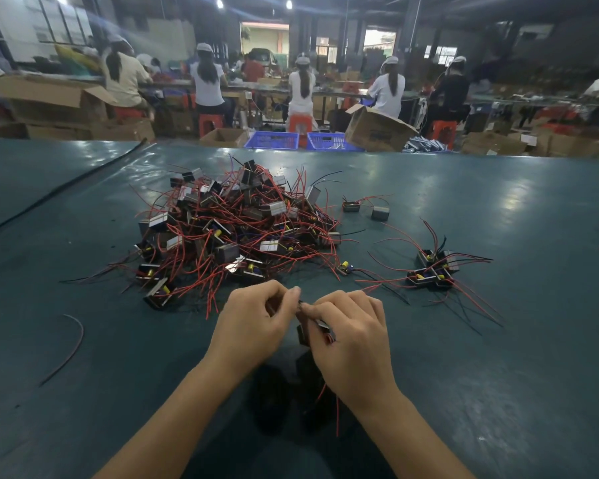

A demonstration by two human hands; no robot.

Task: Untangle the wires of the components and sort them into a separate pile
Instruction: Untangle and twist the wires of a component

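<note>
A big tangled heap of small block-shaped components [236,223] with red and black wires lies mid-table. A small separate pile of components [433,269] sits to the right. In front of the heap, my right hand [350,340] grips one dark component [320,328], whose red wires hang down below my wrist. My left hand [256,323] pinches a thin wire of it between thumb and fingertips, right where the two hands meet. Most of the held component is hidden by my fingers.
Two loose components [365,209] lie right of the heap, one more [344,267] nearer me. A stray dark wire [71,347] curves at the left. The table [533,375] has a dark green top. Beyond its far edge are boxes, blue crates and seated workers.
</note>
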